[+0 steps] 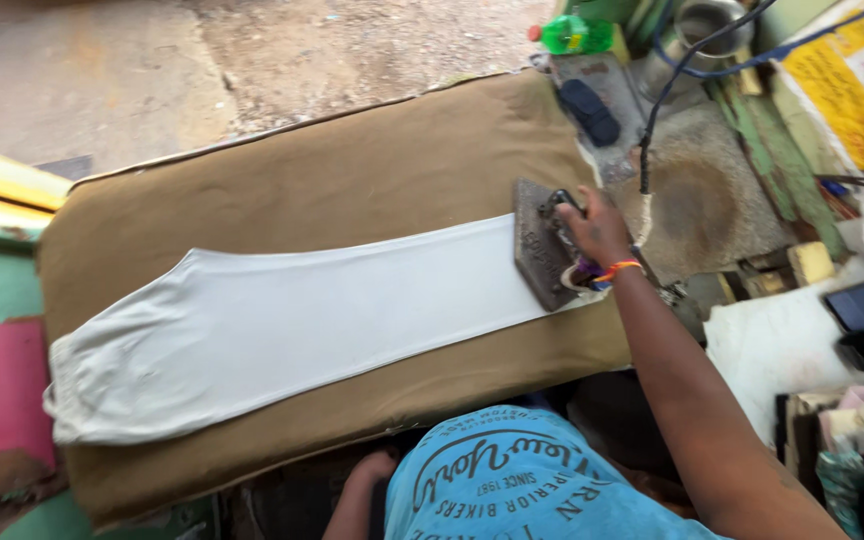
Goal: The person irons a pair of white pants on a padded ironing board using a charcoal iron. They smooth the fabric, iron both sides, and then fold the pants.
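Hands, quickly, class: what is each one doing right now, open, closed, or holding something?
Right hand: closed around the handle of the dark, heavy metal iron on the white folded garment.
Left hand: low by the padded table's edge; grip cannot be told.

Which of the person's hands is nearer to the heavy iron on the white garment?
Right. The right hand grips the handle of the iron, which sits on one end of the white garment. The left hand hangs low below the padded table's near edge, well apart from it.
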